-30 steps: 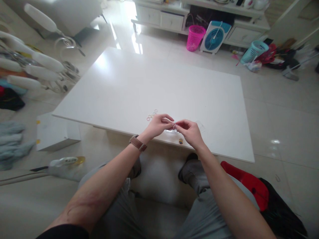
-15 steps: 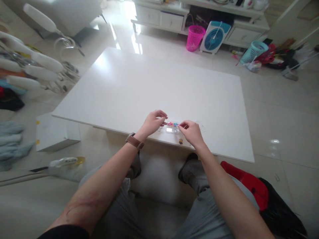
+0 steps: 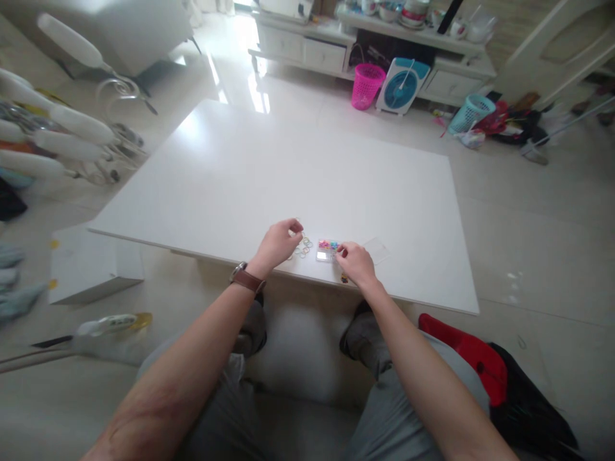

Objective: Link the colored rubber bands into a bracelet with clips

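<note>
A small clear compartment box (image 3: 323,256) holds pink and blue bits in its back compartments. Over its right side my right hand (image 3: 358,264) is closed in a pinch, and the fingertips hide whatever they may hold. Several thin loops like small rubber bands (image 3: 305,246) lie scattered left of the box. Just above them is my left hand (image 3: 278,244), fingers curled toward the thumb; anything between them is too small to make out. A little yellow and blue figure (image 3: 344,278) lies near the table edge, beneath my right wrist. To the right rests a clear flat lid (image 3: 377,250).
The white table (image 3: 288,160) spreads away in front of me, its near edge close to my knees. Beyond it on the floor are a pink basket (image 3: 368,86), a blue fan (image 3: 401,86) and a light blue basket (image 3: 471,114). A white box (image 3: 91,262) stands at left.
My left hand has moved left, away from the box, to above the loops. My right hand has shifted slightly toward the near side and stays at the box. The view has tilted up a little.
</note>
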The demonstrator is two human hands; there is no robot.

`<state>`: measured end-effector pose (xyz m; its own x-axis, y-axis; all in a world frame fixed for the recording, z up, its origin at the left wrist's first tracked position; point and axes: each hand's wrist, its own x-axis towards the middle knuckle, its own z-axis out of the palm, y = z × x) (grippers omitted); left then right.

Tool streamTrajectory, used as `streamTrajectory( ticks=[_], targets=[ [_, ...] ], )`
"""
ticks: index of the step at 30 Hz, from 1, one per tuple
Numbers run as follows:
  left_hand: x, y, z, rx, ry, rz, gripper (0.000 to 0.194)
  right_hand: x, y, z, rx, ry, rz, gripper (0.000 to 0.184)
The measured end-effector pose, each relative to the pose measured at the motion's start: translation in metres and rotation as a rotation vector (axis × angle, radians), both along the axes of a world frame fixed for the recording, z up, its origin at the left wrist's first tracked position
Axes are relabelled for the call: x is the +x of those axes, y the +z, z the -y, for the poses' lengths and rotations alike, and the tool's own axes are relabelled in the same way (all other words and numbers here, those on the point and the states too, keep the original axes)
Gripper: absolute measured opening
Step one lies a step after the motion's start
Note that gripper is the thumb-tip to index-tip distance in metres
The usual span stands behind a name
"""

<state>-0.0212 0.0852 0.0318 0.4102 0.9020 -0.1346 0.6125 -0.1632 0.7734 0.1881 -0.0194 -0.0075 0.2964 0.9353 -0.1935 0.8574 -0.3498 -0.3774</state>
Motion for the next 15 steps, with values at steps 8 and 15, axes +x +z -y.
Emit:
streamTrajectory(
  ticks=[8, 15],
  targets=[
    [-0.016, -0.055, -0.008, 0.113, -0.257, -0.407, 0.032, -0.013, 0.031, 0.0, 0.057, 0.078, -0.047, 0.018],
    [-0.012, -0.072, -0.006, 0.161, -0.261, -0.467, 0.025, -0.007, 0.052, 0.013, 0.092, 0.119, -0.067, 0.016]
  ],
)
